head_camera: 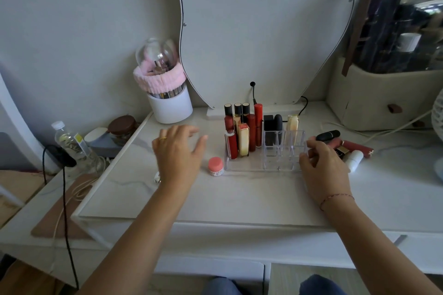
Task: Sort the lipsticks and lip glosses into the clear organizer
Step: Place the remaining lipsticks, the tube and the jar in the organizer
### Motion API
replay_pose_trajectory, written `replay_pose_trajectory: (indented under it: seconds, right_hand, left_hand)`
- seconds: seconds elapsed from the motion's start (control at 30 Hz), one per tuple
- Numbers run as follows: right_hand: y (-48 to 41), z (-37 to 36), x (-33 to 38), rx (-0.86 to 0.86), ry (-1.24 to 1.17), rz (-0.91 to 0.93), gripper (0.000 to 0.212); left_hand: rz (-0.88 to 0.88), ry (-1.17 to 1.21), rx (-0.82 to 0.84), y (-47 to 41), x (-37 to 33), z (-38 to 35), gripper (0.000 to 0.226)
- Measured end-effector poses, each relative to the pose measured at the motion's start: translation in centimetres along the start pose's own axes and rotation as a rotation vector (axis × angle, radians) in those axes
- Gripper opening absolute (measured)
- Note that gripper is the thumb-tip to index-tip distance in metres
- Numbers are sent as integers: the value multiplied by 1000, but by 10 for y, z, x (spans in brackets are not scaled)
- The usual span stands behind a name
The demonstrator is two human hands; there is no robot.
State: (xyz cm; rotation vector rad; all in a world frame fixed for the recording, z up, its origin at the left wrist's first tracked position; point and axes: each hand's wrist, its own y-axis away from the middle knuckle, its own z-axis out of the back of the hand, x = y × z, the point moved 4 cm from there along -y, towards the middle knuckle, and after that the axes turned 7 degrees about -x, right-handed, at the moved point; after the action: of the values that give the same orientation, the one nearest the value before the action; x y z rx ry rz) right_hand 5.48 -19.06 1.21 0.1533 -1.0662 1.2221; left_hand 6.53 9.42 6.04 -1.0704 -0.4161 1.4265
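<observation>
A: Where is the organizer sitting?
B: Centre of the frame, on the bench, with red and gold tubes standing in its left cells.

A: And the loose lipsticks?
B: Lying just right of it.

A: What are the hands doing?
B: The right hand is touching the organizer's right edge, fingers loosely curled, holding nothing. The left hand is hovering left of centre, fingers spread, beside a pink-capped jar.
</observation>
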Motion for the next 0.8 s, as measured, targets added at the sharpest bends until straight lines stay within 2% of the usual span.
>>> replay_pose_trajectory:
  seconds: [0.1, 0.17, 0.2, 0.37, 0.5, 0.67, 0.8]
  right_hand:
    - [0, 0, 0, -4, 0, 1, 32]
    - [0, 1, 0, -5, -2, -3, 32]
    - [0, 1, 0, -5, -3, -4, 32]
    - [0, 1, -1, -4, 1, -2, 31]
    - [0, 0, -1, 5, -4, 1, 31]
    - [0, 0, -1, 2, -6, 3, 31]
    - [0, 0, -1, 1, -10, 1, 31]
  left_hand:
    - [212, -269, 329, -1, 40, -6, 32]
    - [237, -392, 543, 2, 51, -13, 39]
    - [239, -399, 586, 3, 53, -17, 38]
    - [257, -322, 521, -1, 49, -21, 22]
    - [284, -209, 426, -6, 49, -20, 26]
    - [444, 144, 274, -12, 47, -9, 17]
    - [494, 490, 177, -31, 22, 13, 11]
